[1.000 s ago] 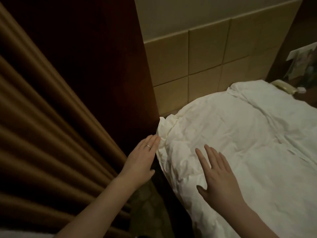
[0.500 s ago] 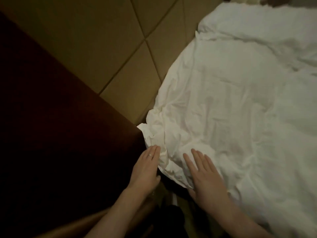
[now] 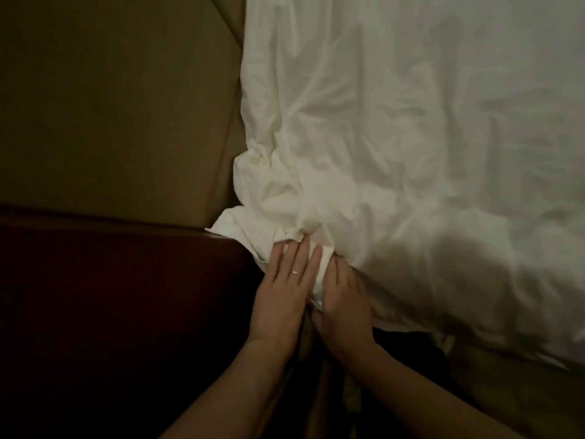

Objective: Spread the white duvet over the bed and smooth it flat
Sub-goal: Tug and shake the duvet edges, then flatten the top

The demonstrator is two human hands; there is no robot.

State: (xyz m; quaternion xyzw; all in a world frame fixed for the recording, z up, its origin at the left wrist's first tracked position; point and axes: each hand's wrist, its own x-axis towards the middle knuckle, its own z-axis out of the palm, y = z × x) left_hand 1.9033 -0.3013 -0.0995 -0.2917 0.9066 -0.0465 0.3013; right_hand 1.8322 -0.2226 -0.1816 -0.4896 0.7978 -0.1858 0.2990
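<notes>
Duvet (image 3: 395,137) covers the bed, stretching away up and right from both hands. Left hand (image 3: 281,296) lies flat-fingered on the bunched corner; right hand (image 3: 343,299) touches beside it, fingertips tucked under a fold, so can't tell its grip.

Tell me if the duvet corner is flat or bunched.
Bunched: the duvet corner is crumpled by the left hand and right hand.

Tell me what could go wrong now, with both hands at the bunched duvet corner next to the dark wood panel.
1. The corner of the white duvet is crumpled where the left hand and right hand meet; pressing it down may set the creases instead of flattening them.
2. That corner sits tight against the dark wood panel and padded wall, so it could wedge in the gap.
</notes>
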